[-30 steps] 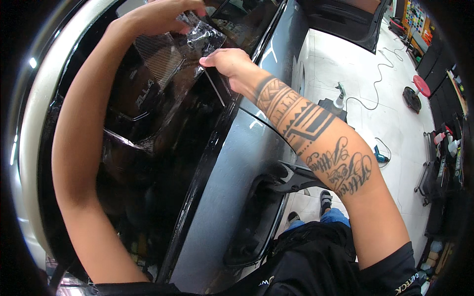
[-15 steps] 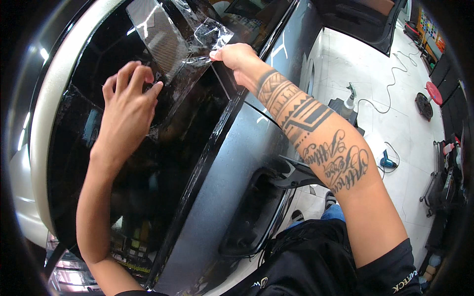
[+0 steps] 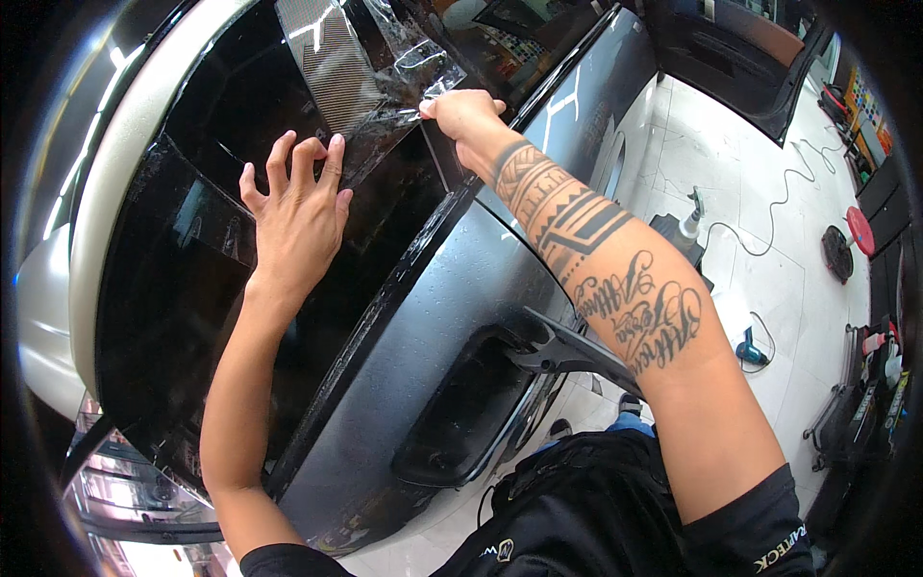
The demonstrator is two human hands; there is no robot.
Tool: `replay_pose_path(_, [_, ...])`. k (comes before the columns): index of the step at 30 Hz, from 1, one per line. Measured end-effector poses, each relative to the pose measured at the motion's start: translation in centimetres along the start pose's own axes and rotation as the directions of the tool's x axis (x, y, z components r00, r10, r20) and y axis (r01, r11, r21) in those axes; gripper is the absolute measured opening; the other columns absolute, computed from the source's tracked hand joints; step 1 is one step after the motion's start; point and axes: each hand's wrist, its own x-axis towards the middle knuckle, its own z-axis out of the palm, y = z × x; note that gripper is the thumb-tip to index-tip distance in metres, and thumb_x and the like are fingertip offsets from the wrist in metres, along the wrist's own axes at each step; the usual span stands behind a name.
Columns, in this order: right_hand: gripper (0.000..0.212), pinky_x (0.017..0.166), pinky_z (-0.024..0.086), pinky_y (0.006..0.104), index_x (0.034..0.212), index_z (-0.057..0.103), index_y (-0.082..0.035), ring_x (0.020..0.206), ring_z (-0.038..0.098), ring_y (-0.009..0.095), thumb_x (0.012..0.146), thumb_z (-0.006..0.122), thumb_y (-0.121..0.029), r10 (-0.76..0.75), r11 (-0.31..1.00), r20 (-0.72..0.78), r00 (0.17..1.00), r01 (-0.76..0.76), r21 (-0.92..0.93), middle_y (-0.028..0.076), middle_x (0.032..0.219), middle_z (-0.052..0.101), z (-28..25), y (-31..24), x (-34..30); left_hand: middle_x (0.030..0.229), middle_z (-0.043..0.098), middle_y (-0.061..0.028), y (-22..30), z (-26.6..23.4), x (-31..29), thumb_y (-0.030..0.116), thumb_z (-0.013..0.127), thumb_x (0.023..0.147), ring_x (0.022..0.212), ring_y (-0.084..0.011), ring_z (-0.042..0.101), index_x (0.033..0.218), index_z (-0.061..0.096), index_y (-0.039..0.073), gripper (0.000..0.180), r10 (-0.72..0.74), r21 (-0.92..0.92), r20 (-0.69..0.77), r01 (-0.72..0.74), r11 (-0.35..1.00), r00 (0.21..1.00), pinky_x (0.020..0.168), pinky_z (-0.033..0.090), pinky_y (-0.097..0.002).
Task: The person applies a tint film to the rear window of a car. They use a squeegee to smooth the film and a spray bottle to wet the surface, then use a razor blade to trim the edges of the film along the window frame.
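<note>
My right hand (image 3: 465,117) pinches the edge of a clear, crinkled plastic film (image 3: 423,65) above a car's dark side window (image 3: 317,365). Thumb and fingers are pressed together, and the film bunches up at the grip. To the left, my left hand (image 3: 296,207) is over the dark glass with its fingers apart and slightly bent, holding nothing. Whether its fingertips touch the surface I cannot tell. A finely striped light patch (image 3: 327,72) shows on the window beyond my left hand, beside the loose film.
Below the window runs the blue-grey door (image 3: 423,279), wet with droplets, with a side mirror (image 3: 471,404) near my body. A pale roof edge (image 3: 106,212) curves along the left. On the right-hand floor lie a blue corded tool (image 3: 753,351), a spray bottle (image 3: 690,216) and a cable (image 3: 784,207).
My left hand has moved right across the glass, and its fingers have straightened and spread. My right hand keeps its pinch on the film. The whole view has shifted slightly.
</note>
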Motion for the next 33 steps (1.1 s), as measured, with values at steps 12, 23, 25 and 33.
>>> replay_pose_path(12, [0.09,0.076,0.051,0.0449,0.128,0.023,0.015,0.101,0.056,0.023,0.073,0.078,-0.03,0.12,0.992,0.18,0.976,-0.125,0.02,0.022,0.111,0.053,0.0,0.9,3.0,0.114,0.046,-0.0227,9.0,1.0,8.2,0.005,0.078,0.065,0.108,-0.0404,0.052,0.147,0.019,0.007,0.101,-0.244,-0.71,0.156,0.281,0.646,0.957,0.091,0.048,-0.0448])
replay_pose_path(23, [0.075,0.083,0.049,0.04,0.132,0.018,0.002,0.112,0.05,0.027,0.082,0.065,-0.028,0.155,0.987,0.29,0.945,-0.163,0.005,0.024,0.125,0.041,0.5,2.0,4.8,0.141,0.037,-0.025,12.6,4.1,7.1,-0.001,0.075,0.069,0.127,-0.0393,0.043,0.142,0.032,0.009,0.085,-0.475,-0.884,-0.149,0.098,0.457,0.868,0.104,0.039,-0.0416])
replay_pose_path(25, [0.069,0.08,0.05,0.0397,0.131,0.018,0.003,0.107,0.053,0.023,0.085,0.06,-0.025,0.148,0.982,0.386,0.911,-0.18,0.05,0.022,0.123,0.043,0.6,1.6,1.8,0.143,0.036,-0.0227,11.4,4.7,5.5,-0.006,0.075,0.067,0.125,-0.0383,0.045,0.142,0.032,0.01,0.087,-0.446,-0.876,-0.159,0.082,0.475,0.881,0.102,0.041,-0.0406])
replay_pose_path(33, [0.046,0.086,0.046,0.0396,0.108,0.061,0.007,0.109,0.049,0.022,0.074,0.073,-0.022,-0.017,0.996,0.185,0.983,0.001,0.087,0.021,0.132,0.037,-0.3,0.0,0.7,0.137,0.047,-0.0202,10.7,4.9,5.3,-0.009,0.067,0.072,0.107,-0.0353,0.06,0.138,0.043,0.009,0.073,-0.438,-0.78,-0.199,0.129,0.613,0.877,0.087,0.05,-0.0345])
